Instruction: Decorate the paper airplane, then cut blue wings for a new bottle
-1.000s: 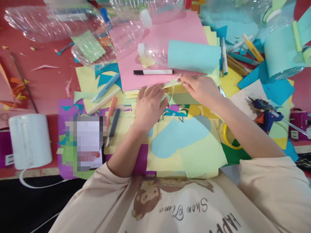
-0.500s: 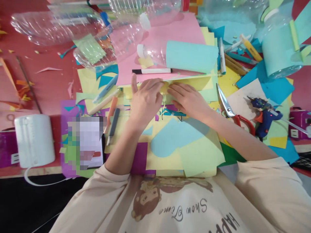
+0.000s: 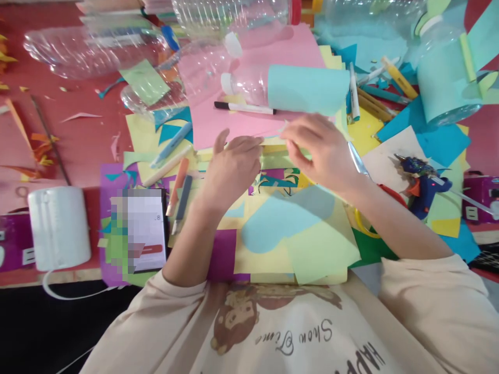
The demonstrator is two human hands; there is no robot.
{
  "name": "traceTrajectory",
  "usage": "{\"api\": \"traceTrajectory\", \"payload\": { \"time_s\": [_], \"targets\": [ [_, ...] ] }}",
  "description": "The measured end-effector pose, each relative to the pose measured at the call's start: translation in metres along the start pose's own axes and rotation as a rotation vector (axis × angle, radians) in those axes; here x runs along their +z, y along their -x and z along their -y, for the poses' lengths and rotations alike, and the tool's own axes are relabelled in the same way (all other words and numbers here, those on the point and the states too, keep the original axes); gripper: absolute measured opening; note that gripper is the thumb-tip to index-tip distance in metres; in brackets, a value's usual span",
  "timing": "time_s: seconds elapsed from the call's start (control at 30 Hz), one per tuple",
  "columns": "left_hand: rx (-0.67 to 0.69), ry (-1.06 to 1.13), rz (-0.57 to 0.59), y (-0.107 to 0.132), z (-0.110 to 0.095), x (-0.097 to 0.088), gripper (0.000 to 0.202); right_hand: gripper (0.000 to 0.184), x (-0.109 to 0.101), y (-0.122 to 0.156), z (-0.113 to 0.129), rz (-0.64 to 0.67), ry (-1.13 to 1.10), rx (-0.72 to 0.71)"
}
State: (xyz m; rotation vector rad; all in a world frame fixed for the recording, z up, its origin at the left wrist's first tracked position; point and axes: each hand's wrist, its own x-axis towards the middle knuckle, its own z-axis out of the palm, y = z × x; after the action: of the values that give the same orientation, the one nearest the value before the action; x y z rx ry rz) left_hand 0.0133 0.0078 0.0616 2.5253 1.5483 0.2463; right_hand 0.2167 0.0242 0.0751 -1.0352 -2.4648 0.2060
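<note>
My left hand [image 3: 234,166] lies palm down with its fingers stretched over a folded yellow paper [image 3: 268,141], just below the pink sheet [image 3: 210,124]. My right hand [image 3: 322,150] is raised at the right end of that yellow paper, its fingertips pinched together. A tiny whitish bit shows at those fingertips, too small to name. Above both hands lie a black-and-white marker [image 3: 249,108] and a clear plastic bottle wrapped in light blue paper [image 3: 307,88]. Below them, light blue paper [image 3: 268,223] rests on pale yellow sheets.
Scissors [image 3: 357,158] lie partly under my right forearm, near a blue glue gun [image 3: 424,197]. Another wrapped bottle [image 3: 448,72] stands at the right. Clear bottles [image 3: 93,49] crowd the back. Markers [image 3: 178,187], a phone [image 3: 150,249] and a white device [image 3: 58,228] are at the left.
My right hand has come off the yellow paper, shifting right and up, and its fingers have curled into a pinch. My left hand stays in nearly the same place.
</note>
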Motion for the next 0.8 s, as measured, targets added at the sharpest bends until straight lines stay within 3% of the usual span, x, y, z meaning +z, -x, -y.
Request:
{"api": "traceTrajectory", "payload": {
  "time_s": [0.13,0.2,0.27,0.4,0.63,0.8],
  "targets": [
    [0.011,-0.004,0.020,0.003,-0.002,0.004,0.029,0.038,0.005,-0.021,-0.023,0.249,-0.042,0.098],
    [0.014,-0.002,0.014,0.002,-0.002,0.004,0.029,0.042,0.015,-0.029,-0.032,0.432,-0.104,0.061],
    [0.019,0.005,0.002,0.002,-0.002,0.003,0.029,0.041,0.024,-0.032,-0.037,0.526,-0.155,0.049],
    [0.033,0.034,-0.024,0.005,-0.003,0.002,0.033,0.049,0.029,-0.029,-0.040,0.537,-0.206,0.092],
    [0.049,0.047,-0.052,0.026,-0.009,0.006,0.032,0.058,0.021,-0.030,-0.030,0.599,-0.201,0.157],
    [0.157,-0.009,-0.096,0.046,-0.017,0.005,0.031,0.058,0.017,-0.033,-0.028,0.647,-0.225,0.209]
  ]
}}
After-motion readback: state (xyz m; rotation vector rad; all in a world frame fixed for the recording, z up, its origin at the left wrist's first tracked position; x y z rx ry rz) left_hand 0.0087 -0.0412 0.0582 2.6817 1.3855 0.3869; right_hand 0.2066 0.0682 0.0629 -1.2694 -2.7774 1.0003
